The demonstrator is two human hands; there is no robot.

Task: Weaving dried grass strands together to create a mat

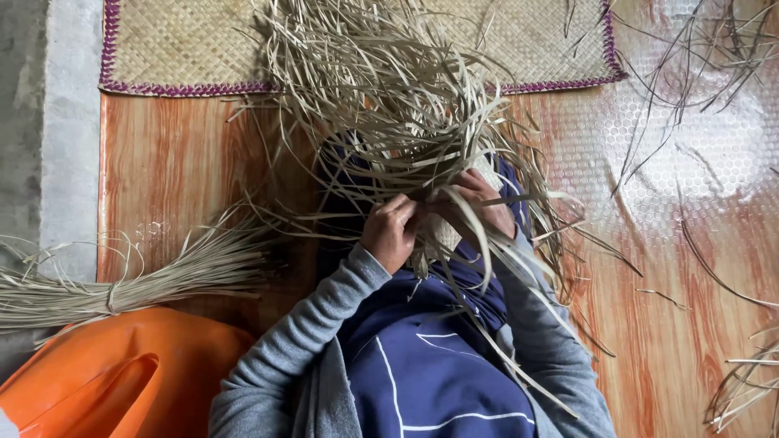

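A half-woven piece of pale dried straw strips (381,89) rests on my lap, its many loose ends fanning up and outward. My left hand (391,231) is closed on strips at the woven edge. My right hand (484,203) pinches strips right beside it, fingers curled. Both hands nearly touch at the middle of the weave. My grey sleeves and blue clothing fill the lower centre. The woven part is mostly hidden under my hands and the loose ends.
A tied bundle of straw strips (114,284) lies at the left. An orange plastic object (105,377) sits at the lower left. A finished woven mat with purple edging (178,49) lies at the top. Loose strips (706,73) scatter on the orange patterned floor sheet (690,324) at right.
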